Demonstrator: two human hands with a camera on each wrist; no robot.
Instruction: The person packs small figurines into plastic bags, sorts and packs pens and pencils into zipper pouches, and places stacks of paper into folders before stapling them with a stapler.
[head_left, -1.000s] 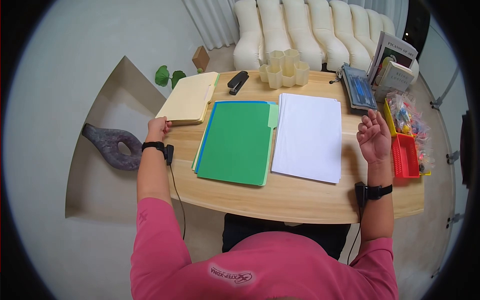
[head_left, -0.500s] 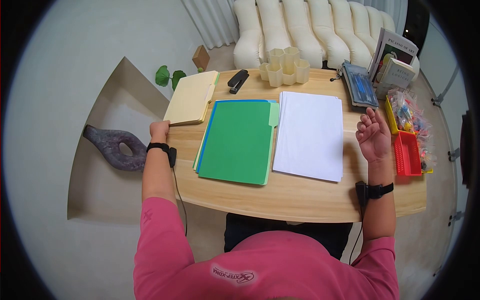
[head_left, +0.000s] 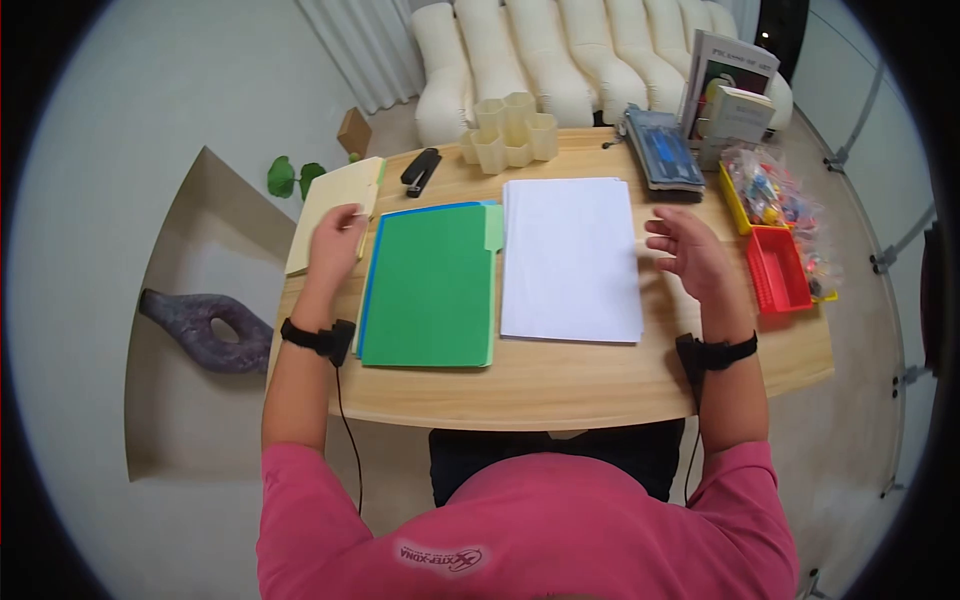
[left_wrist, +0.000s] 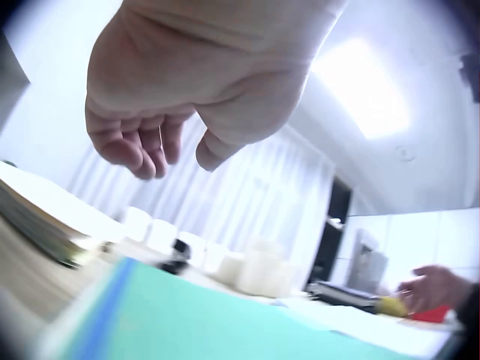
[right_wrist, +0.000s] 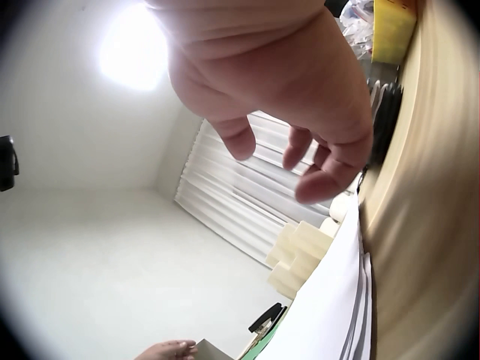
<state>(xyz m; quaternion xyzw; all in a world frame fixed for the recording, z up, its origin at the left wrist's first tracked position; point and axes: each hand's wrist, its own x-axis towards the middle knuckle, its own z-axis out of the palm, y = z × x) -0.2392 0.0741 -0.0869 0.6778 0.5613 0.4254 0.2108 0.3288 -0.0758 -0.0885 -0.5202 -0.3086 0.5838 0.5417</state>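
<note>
My left hand (head_left: 337, 243) hovers between the cream folder stack (head_left: 318, 215) and the green folder (head_left: 432, 290), overlapping the cream stack in the head view. Its fingers are loosely bent with nothing between them, as the left wrist view (left_wrist: 187, 97) shows. Blue and pale green folders peek out from under the green one. Beside it lies a stack of white paper (head_left: 570, 260). To the right of the paper, my right hand (head_left: 692, 255) is raised, palm facing inward, fingers relaxed and holding nothing.
A black stapler (head_left: 421, 172) and a cream hexagonal organizer (head_left: 508, 135) stand at the back. Toward the right are a blue pen pouch (head_left: 662, 150), upright books (head_left: 728, 95), a yellow basket (head_left: 738, 198) of bagged items and a red basket (head_left: 780, 270).
The left hand has left the near corner of the cream folders and moved right and up. My right hand has turned inward and shifted toward the paper. The head view has swung right.
</note>
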